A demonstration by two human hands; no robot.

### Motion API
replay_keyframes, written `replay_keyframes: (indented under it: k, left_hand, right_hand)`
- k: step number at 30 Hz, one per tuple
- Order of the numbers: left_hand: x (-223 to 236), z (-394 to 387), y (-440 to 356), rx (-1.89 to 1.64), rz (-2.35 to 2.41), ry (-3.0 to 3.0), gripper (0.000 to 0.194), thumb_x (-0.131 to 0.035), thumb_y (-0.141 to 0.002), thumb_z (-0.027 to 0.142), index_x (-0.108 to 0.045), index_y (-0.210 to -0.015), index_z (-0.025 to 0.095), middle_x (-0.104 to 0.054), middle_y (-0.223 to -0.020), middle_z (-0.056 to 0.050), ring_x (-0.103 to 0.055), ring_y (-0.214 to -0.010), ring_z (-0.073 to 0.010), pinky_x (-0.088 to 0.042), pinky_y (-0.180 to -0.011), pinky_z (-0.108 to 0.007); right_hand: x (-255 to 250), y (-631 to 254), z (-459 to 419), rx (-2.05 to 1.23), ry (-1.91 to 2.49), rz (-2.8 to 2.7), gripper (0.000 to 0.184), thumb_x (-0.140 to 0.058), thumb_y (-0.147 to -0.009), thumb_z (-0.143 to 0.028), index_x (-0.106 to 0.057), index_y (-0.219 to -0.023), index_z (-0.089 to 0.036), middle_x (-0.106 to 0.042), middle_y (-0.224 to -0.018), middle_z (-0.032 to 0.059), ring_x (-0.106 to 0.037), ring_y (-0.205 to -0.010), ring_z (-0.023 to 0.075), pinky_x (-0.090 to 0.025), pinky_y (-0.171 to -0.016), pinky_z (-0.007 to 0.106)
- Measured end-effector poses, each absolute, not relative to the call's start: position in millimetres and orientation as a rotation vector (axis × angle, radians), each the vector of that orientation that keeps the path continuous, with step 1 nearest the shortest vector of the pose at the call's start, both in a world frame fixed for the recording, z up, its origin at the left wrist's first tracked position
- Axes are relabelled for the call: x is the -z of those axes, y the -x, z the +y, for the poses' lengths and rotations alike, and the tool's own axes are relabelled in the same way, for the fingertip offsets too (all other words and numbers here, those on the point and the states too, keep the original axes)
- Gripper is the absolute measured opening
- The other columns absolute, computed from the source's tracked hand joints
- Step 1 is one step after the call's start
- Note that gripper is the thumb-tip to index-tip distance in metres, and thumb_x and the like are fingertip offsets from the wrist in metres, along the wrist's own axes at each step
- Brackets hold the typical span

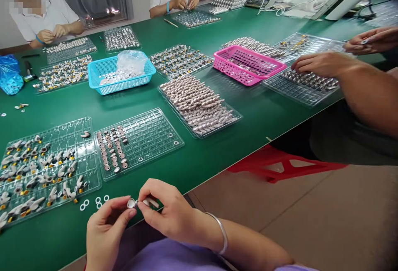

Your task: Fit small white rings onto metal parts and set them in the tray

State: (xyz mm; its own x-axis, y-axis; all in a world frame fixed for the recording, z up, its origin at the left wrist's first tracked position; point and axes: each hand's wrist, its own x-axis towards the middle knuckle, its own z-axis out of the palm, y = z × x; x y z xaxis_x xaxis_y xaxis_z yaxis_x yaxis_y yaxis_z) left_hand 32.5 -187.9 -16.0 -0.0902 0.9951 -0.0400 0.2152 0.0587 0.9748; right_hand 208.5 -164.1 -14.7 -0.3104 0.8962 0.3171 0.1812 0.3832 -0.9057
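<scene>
My left hand (104, 231) and my right hand (164, 211) meet at the near edge of the green table (248, 113). The left fingers pinch a small round silver cap (131, 203). The right fingers pinch a small white earpiece-like part (151, 201) against it. A silver bangle sits on my right wrist. Just beyond the hands lie three loose white rings (93, 203). A clear tray (137, 140) holds rows of small brown-and-silver caps in its left columns. Left of it, another clear tray (46, 169) holds several white parts with yellow tips.
A blue basket (120, 74) with a plastic bag and a pink basket (248, 63) stand mid-table among clear trays of small parts. A co-worker's hands (323, 61) work at a tray on the right. Two people in white sit at the far edge. A red stool (280, 165) stands below.
</scene>
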Motion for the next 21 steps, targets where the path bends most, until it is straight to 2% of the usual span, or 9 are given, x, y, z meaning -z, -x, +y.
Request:
replay_keyframes:
  k: [3,10,21]
  left_hand:
    - [13.2,-189.5,-33.9,-1.133,1.440,-1.221,0.019,-0.079,-0.063,0.014,-0.079,-0.077,0.027,-0.079,-0.070,0.002,-0.075,-0.061,-0.0163,-0.059,-0.058,-0.014]
    - [14.0,-191.4,-33.5,-1.157,1.457,-1.265,0.019,-0.079,-0.061,0.013,-0.079,-0.075,0.026,-0.079,-0.070,0.001,-0.075,-0.059,-0.0181,-0.061,-0.058,-0.018]
    - [20.9,-195.4,-30.6,-1.185,1.481,-1.487,0.021,-0.076,-0.068,0.013,-0.078,-0.082,0.029,-0.079,-0.075,0.003,-0.074,-0.064,-0.0165,-0.061,-0.061,-0.019]
  right_hand:
    - [9.7,-207.0,-161.7,-1.069,0.952,-1.739,0.006,-0.053,-0.080,-0.016,-0.053,-0.075,-0.019,-0.051,-0.068,-0.0017,-0.045,-0.060,0.0110,-0.038,-0.057,0.022]
    - [9.6,-204.5,-160.2,-1.150,0.945,-1.763,0.006,-0.053,-0.076,-0.014,-0.052,-0.074,-0.019,-0.052,-0.069,-0.0017,-0.045,-0.061,0.0110,-0.036,-0.057,0.022]
    - [10.8,-203.7,-160.1,-1.125,0.932,-1.807,0.009,-0.050,-0.074,-0.011,-0.049,-0.073,-0.020,-0.052,-0.070,-0.0018,-0.044,-0.058,0.0109,-0.037,-0.056,0.022]
